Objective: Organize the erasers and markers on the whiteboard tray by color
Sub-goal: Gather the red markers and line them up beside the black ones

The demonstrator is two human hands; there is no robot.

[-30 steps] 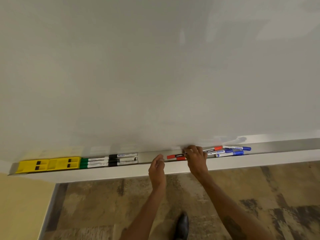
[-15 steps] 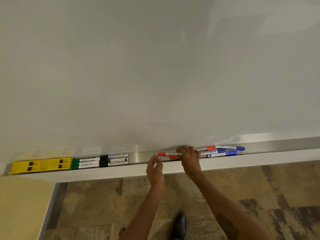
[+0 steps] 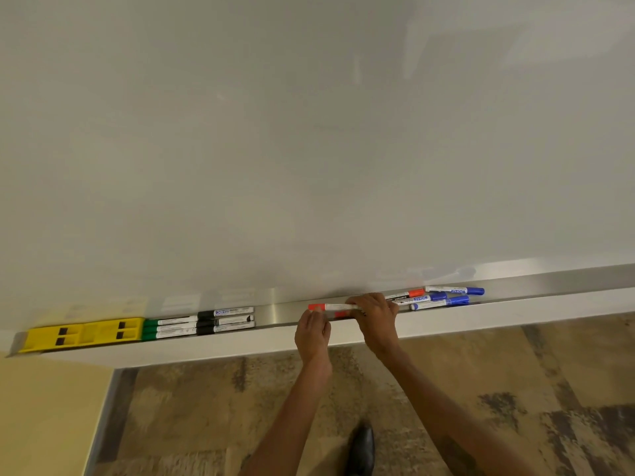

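- Head view: my right hand (image 3: 374, 319) curled its fingers over a red marker (image 3: 331, 307) at the middle of the whiteboard tray (image 3: 283, 310), gripping the barrel. My fingers hid its right end.
- A second red marker (image 3: 341, 315) lay just beneath it, mostly covered by both hands.
- My left hand (image 3: 312, 333) sat at the tray's front lip, fingertips by the red cap. Blur kept me from telling whether it pinched anything.
- Lower left of the frame: yellow erasers (image 3: 82, 333), then green markers (image 3: 168, 328), then black markers (image 3: 225, 319).
- Right of my hands, blue markers (image 3: 446, 297) lay jumbled with a red-capped marker (image 3: 409, 293), their labels too small to read.
- My shoe (image 3: 360, 448) was cut off at the bottom edge.
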